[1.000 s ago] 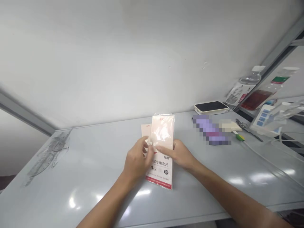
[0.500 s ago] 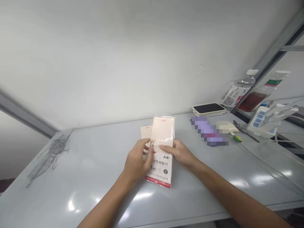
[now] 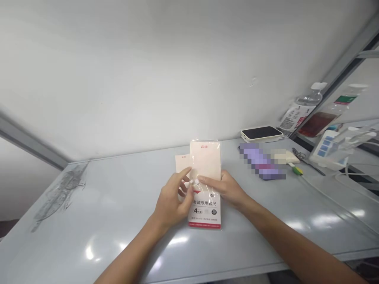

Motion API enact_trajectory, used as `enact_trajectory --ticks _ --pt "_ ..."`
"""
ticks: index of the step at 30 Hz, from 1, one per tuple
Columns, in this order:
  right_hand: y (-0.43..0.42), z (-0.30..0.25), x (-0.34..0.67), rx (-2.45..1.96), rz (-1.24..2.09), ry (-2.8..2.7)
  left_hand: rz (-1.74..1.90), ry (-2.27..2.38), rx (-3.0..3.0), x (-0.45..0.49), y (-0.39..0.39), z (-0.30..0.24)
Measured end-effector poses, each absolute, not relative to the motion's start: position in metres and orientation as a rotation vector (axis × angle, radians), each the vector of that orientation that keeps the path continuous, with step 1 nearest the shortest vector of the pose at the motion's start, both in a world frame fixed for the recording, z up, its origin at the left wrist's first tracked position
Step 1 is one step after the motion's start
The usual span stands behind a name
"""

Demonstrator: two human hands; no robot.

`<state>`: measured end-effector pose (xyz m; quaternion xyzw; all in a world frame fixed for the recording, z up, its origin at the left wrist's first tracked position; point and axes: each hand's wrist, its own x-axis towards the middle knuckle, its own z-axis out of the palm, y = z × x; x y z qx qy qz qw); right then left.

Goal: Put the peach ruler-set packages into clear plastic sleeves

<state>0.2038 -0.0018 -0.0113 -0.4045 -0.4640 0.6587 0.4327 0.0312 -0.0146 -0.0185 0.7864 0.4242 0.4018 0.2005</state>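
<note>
Head view, desk work at centre. Both hands are together on a ruler-set packet (image 3: 205,161) in a clear plastic sleeve, with printed red and black Chinese text on its lower half. The left hand (image 3: 171,201) comes in from 7 o'clock, its fingers curled over the packet's left edge. Can't tell how firm that grip is. The right hand (image 3: 226,190) comes in from 5 o'clock and is clamped on the right edge. Fingertips from both hands meet around a small white bit (image 3: 194,182) on the sleeve's face.

Packet's long axis runs 12 to 6, tilted only slightly, and it sits between the hands, about level with both. Neither hand is clearly nearer. Can't tell if its bottom edge is resting on the desk or held just above it. A second pale card packet (image 3: 181,163) sits just behind it at 10 o'clock, partly covered.

Glossy pale grey desk (image 3: 97,205) underneath. At 2 o'clock: phone in cream case (image 3: 261,133), pixelated purple object (image 3: 260,161), plastic water bottle (image 3: 299,110). Further right at 3 o'clock are scissors (image 3: 300,156), a white device (image 3: 324,150) and white cables (image 3: 340,185).
</note>
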Motion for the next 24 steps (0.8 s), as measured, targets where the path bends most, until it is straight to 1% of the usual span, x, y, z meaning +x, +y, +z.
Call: enact_trajectory --ticks 4,7,12,18,24 --pt "-0.003 -0.009 0.204 -1.018 1.692 -1.149 0.941 1.211 2.400 0.028 -0.014 -0.018" --pt "-0.003 -0.011 0.204 -1.055 1.730 -1.144 0.867 1.212 2.400 0.027 -0.014 -0.016" --pt "-0.003 -0.014 0.206 -1.048 1.760 -1.127 0.890 1.223 2.214 0.028 -0.013 -0.016" --pt "-0.003 -0.011 0.207 -0.991 1.756 -1.145 1.023 1.182 1.968 0.031 -0.015 -0.009" --pt "-0.004 -0.008 0.208 -0.902 1.749 -1.209 1.070 1.101 1.694 0.035 -0.017 -0.003"
